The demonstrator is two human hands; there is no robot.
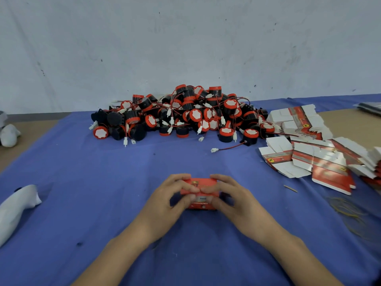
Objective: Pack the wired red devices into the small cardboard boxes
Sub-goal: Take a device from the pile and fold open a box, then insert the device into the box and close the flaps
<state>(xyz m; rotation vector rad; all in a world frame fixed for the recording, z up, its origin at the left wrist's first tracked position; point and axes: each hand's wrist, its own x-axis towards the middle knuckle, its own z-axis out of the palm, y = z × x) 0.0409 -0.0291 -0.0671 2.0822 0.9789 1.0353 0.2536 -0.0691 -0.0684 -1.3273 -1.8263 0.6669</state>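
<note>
Holds one small red box (199,185) near the front of the blue worktop (144,166), with left hand (169,200) and right hand (233,200) both curled round its ends. Likely light and thin, easy to crush, so best to grip the ends softly. Farther right: a loose heap of flat boxes (309,157). At the back: a big pile of red devices (185,114) with thin wires. Probably hard, quick to tangle; better to lift by the round body, never the wire.

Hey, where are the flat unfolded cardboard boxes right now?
In the head view, the pile of flat red-and-white cardboard boxes lies at the right of the blue cloth, beside the heap of red-and-black wired devices.
</note>
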